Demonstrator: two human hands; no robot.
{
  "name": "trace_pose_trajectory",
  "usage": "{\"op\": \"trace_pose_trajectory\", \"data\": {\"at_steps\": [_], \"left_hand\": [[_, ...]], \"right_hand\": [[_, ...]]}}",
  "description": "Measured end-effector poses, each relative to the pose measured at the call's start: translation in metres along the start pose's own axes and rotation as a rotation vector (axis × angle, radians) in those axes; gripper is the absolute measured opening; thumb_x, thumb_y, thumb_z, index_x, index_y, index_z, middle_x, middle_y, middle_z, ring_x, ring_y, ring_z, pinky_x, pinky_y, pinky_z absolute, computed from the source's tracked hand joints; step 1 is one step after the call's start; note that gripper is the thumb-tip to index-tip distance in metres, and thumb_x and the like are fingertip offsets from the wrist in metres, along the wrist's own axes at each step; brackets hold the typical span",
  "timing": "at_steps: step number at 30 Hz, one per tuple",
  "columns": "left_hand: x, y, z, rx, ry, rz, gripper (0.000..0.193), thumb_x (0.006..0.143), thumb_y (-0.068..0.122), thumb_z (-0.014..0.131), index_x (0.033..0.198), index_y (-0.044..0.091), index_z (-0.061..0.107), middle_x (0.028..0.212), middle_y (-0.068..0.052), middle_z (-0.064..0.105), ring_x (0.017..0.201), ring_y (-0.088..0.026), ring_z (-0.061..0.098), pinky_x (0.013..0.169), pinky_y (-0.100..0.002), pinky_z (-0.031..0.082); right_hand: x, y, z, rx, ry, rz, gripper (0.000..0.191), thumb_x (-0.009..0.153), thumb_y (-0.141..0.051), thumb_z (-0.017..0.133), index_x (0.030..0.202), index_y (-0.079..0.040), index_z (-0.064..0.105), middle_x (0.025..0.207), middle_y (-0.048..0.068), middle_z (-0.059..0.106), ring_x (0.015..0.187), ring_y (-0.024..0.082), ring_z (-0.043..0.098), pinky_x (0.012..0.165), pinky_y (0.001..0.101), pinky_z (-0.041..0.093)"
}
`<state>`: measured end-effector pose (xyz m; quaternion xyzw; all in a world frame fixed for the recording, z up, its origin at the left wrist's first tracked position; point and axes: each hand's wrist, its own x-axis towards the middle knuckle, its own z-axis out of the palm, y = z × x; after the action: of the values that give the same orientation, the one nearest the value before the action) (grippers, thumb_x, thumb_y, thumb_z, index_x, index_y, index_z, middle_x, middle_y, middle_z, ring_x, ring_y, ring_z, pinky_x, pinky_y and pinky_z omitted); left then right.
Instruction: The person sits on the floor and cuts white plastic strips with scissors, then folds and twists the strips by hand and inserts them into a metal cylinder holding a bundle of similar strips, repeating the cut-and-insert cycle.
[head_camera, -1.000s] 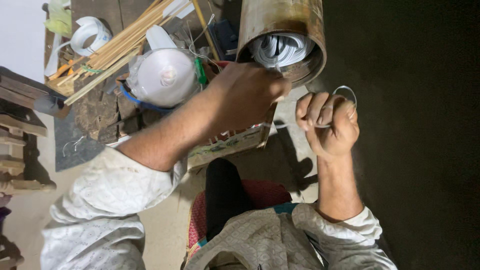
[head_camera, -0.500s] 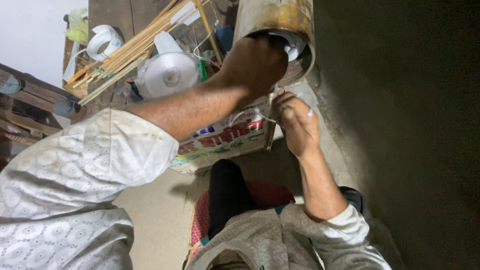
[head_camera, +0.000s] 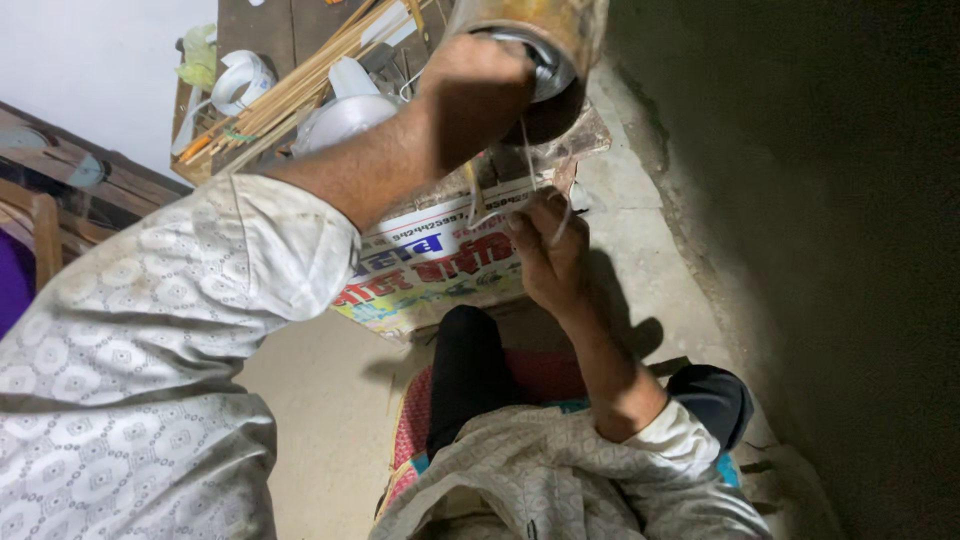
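Note:
A brass-coloured metal cylinder (head_camera: 575, 35) lies on its side at the top, its open mouth showing pale coiled material inside. My left hand (head_camera: 475, 90) reaches in from the left on a white patterned sleeve and grips the rim at the mouth. A thin white strand (head_camera: 527, 160) hangs from the mouth to my right hand (head_camera: 545, 250). That hand pinches the strand just below the cylinder, in front of a colourful printed sheet (head_camera: 430, 270).
A bundle of thin bamboo sticks (head_camera: 300, 90), a white tape roll (head_camera: 240, 80) and a white bowl-like lid (head_camera: 345, 115) lie behind the sheet. A dark wall (head_camera: 820, 250) fills the right side. My knees rest on a red patterned cushion (head_camera: 415, 420).
My left hand has slid over the cylinder's mouth. My right hand has come down and left from beside the cylinder, drawing the strand with it. The view has shifted right.

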<state>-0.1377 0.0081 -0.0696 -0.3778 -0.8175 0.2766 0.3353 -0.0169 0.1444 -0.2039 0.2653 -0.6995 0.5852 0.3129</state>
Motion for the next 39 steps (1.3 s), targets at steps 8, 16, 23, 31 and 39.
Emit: {"op": "trace_pose_trajectory", "data": {"at_steps": [8,16,23,31,39], "left_hand": [[0.004,-0.014,0.013,-0.169,-0.183,-0.090,0.010,0.084,0.023,0.070,0.078,0.016,0.074,0.077,-0.006,0.075,0.066,-0.024,0.073,0.055,-0.040,0.057],[0.003,-0.018,0.027,-0.201,-0.078,-0.120,0.011,0.081,0.016,0.067,0.075,0.019,0.076,0.076,-0.008,0.075,0.067,-0.028,0.074,0.056,-0.041,0.058],[0.000,-0.016,0.020,-0.208,-0.095,-0.153,0.006,0.078,0.015,0.071,0.074,0.018,0.075,0.075,-0.008,0.075,0.067,-0.027,0.075,0.054,-0.040,0.058],[-0.005,-0.012,0.003,-0.162,0.195,-0.170,0.006,0.080,0.018,0.073,0.074,0.017,0.073,0.070,-0.006,0.073,0.064,-0.025,0.073,0.053,-0.039,0.056],[-0.077,-0.045,-0.033,-0.958,0.470,-0.322,0.014,0.095,0.011,0.069,0.108,0.003,0.069,0.096,-0.014,0.072,0.087,-0.031,0.072,0.075,-0.040,0.056]], "right_hand": [[0.013,-0.016,0.021,-0.028,0.047,-0.141,0.028,0.105,-0.017,0.059,0.083,-0.002,0.050,0.079,0.016,0.051,0.078,0.035,0.053,0.074,0.0461,0.043],[0.015,-0.032,0.030,-0.099,0.084,-0.094,0.023,0.102,-0.015,0.060,0.084,-0.003,0.054,0.085,0.019,0.058,0.084,0.040,0.057,0.074,0.0487,0.045],[0.011,-0.038,0.030,-0.158,0.078,-0.102,0.025,0.104,-0.016,0.060,0.085,-0.003,0.053,0.083,0.017,0.055,0.083,0.039,0.055,0.075,0.0489,0.044],[0.006,-0.020,0.022,-0.168,-0.011,-0.062,0.021,0.099,-0.013,0.063,0.084,-0.001,0.056,0.081,0.017,0.052,0.082,0.037,0.055,0.076,0.0475,0.045],[-0.033,-0.012,-0.062,-0.417,-0.120,-0.099,0.019,0.080,-0.012,0.079,0.097,-0.008,0.069,0.132,0.026,0.056,0.126,0.043,0.053,0.090,0.0461,0.048]]}}
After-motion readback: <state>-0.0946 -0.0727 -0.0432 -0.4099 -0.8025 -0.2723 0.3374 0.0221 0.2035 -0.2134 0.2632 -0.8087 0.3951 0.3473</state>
